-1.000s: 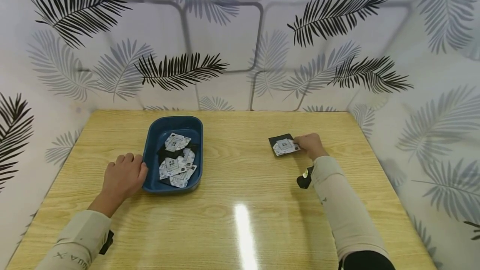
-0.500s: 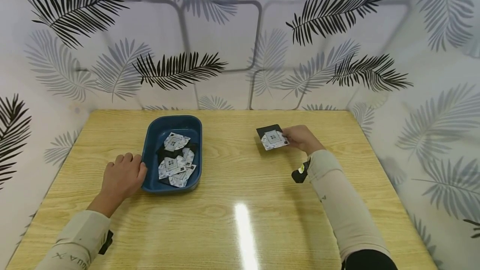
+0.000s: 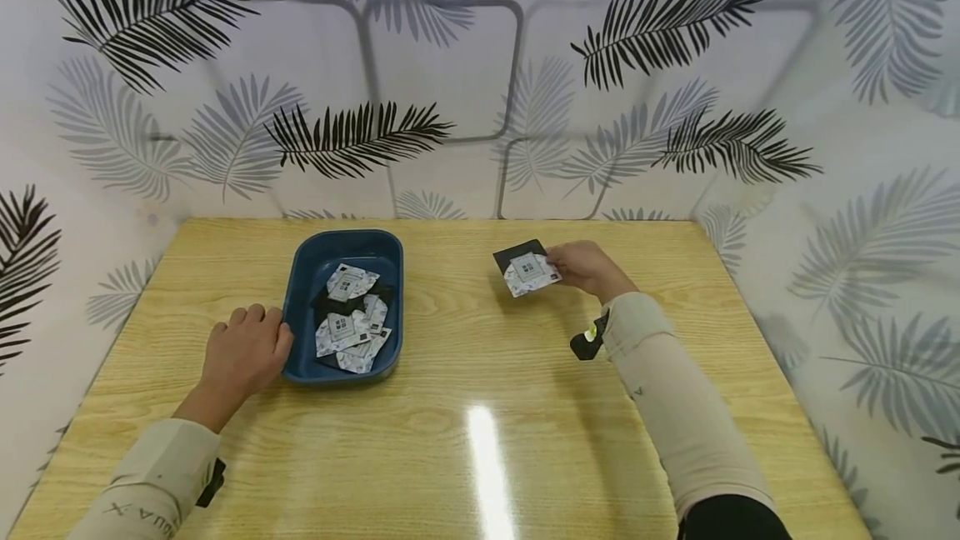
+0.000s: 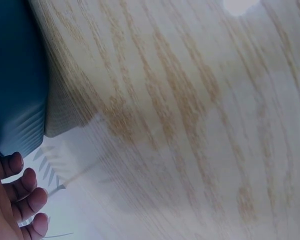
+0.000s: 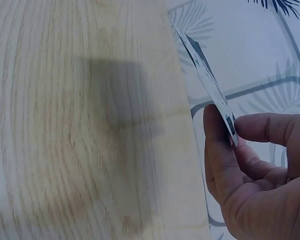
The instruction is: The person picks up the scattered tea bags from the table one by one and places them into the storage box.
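Observation:
A flat square packet, black with a white floral printed front, is pinched between the thumb and fingers of my right hand. It is held tilted above the right half of the table. In the right wrist view the packet appears nearly edge-on. My left hand holds the left side of a blue plastic bin, its curled fingers at the bin's edge in the left wrist view. Several similar packets lie overlapping in the bin. The left thumb's contact is partly hidden.
The light wood table ends at a wall covering with leaf prints. A bright glare streak crosses the front of the tabletop. Wrist-worn cameras show under both sleeves.
My right hand has moved left and slightly away from me, carrying the packet up off the table toward the bin. My left hand and the bin stay in place.

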